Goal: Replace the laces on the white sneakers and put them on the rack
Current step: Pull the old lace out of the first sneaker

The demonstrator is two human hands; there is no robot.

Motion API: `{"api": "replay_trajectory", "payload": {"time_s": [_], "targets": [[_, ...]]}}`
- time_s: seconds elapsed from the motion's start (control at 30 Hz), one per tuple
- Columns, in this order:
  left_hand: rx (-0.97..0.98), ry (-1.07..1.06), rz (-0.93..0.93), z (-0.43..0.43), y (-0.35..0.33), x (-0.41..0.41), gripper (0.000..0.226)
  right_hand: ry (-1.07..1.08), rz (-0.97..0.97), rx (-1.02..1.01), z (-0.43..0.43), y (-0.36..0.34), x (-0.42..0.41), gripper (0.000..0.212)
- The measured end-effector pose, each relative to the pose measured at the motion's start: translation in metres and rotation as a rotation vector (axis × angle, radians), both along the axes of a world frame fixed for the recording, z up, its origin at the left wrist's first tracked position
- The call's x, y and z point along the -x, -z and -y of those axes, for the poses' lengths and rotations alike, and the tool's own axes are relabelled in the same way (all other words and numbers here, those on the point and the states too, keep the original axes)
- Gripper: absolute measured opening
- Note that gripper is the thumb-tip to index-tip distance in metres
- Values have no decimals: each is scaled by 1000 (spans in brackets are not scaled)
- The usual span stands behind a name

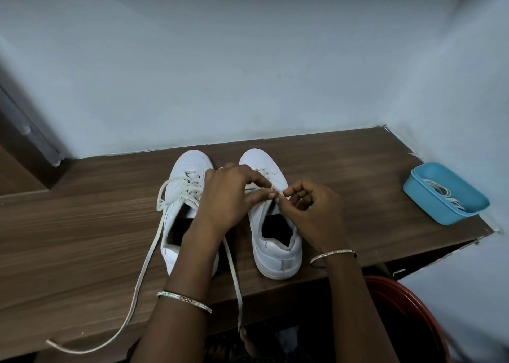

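Observation:
Two white sneakers stand side by side on the wooden table (pixel 82 225), toes pointing at the wall. The left sneaker (pixel 181 197) has a loosened off-white lace (pixel 143 263) whose ends trail across the table toward me. Over the right sneaker (pixel 275 241), my left hand (pixel 228 197) pinches a lace between thumb and forefinger near the upper eyelets. My right hand (pixel 311 211) pinches the same lace just to the right. The hands hide most of that shoe's lacing.
A blue plastic tub (pixel 446 194) holding coiled white laces sits at the table's right end, by the wall. A red round object (pixel 399 307) stands below the table's front edge at the right. A pale wall runs behind the table.

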State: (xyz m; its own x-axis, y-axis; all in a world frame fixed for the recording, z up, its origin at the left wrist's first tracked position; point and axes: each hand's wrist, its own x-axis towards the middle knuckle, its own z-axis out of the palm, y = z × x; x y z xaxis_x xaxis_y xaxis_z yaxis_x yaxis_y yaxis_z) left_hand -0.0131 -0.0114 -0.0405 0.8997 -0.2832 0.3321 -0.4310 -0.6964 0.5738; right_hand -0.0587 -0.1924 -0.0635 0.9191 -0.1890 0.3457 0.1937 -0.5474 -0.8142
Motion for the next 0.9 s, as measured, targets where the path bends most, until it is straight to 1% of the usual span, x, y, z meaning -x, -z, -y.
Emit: {"api": "replay_trajectory", "payload": {"time_s": [0.1,0.17,0.23,0.3,0.37,0.53,0.7,0.8,0.9], "targets": [[-26,-24,30,-3,-2,0,13,21,14,-1,-1,-1,0,14],[-23,-68,25,-7,-1,0,16,27,28,-3,-2,-1,0,14],[28,-83,6,-12,-1,-1,22,25,42,-14,-2,0,0,14],[76,-49,-14,-14,-2,-2,29,28,49,-6,-3,0,0,14],[64,5,-33,-11,-3,-2,32,31,48,0,-3,0,0,14],[-6,15,2,-5,1,-1,22,30,43,-9,-3,0,-2,14],[-29,16,-5,0,0,3,16,29,46,-16,-4,0,-2,15],[-40,-76,9,-4,-3,4,12,27,39,-27,-3,1,-2,16],[-7,-265,34,-20,-8,-1,14,27,22,-50,-2,0,-2,17]]}}
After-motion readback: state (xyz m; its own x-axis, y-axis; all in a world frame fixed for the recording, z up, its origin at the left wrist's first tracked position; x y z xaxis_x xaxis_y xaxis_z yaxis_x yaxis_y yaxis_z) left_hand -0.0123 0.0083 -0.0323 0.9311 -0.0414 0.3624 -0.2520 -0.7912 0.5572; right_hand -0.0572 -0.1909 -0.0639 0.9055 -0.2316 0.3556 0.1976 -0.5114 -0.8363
